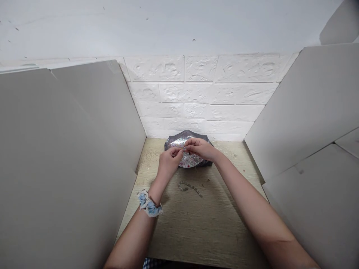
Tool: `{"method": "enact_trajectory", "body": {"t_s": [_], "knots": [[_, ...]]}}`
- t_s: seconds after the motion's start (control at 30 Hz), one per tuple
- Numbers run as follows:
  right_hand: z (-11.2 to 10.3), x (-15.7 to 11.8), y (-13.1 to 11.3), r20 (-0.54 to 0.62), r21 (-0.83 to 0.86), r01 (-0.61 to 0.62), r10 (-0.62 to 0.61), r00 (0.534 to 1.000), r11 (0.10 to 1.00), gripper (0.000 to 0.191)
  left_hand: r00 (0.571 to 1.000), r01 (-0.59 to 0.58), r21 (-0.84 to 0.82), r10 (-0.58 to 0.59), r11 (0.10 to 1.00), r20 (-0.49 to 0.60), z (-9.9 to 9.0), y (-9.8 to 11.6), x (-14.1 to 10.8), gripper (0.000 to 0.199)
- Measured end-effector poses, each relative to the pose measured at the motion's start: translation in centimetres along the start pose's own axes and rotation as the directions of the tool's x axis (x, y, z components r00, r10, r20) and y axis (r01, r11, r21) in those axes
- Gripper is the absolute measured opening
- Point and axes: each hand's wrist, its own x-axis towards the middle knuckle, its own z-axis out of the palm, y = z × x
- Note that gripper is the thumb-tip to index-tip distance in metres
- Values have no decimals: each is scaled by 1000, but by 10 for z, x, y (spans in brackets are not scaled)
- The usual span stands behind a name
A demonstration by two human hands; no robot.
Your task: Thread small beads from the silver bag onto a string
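Observation:
A dark bag (pixel 187 133) with a shiny lining lies open at the back of the table, holding many small pale, pink and red beads (pixel 190 161). Over it, my left hand (pixel 171 157) and my right hand (pixel 199 148) meet fingertip to fingertip. Both are closed in a pinch around something tiny that I cannot make out. A short beaded strand (pixel 190 186) lies curved on the table, nearer to me than the bag. Around my left wrist is a blue and white scrunchie (pixel 150 204).
The wooden table (pixel 196 231) runs back to a white brick-patterned wall (pixel 174 91). Tall grey panels stand at the left (pixel 70 157) and right (pixel 280 119). A few tiny loose bits (pixel 235 155) lie near the right side.

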Motion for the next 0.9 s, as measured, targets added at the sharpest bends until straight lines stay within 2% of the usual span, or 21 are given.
{"method": "enact_trajectory", "body": {"t_s": [0.27,0.6,0.9], "knots": [[-2,1,5,-19,22,-18,19,1000,1000,21,1000,-30,2,30,1000,8,0,1,-2,21],[-1,1,5,13,18,-26,26,1000,999,20,1000,-18,18,18,1000,10,1,2,-1,22],[5,1,4,-6,127,-48,49,999,991,23,1000,-20,8,20,1000,7,1,2,-2,23]]}}
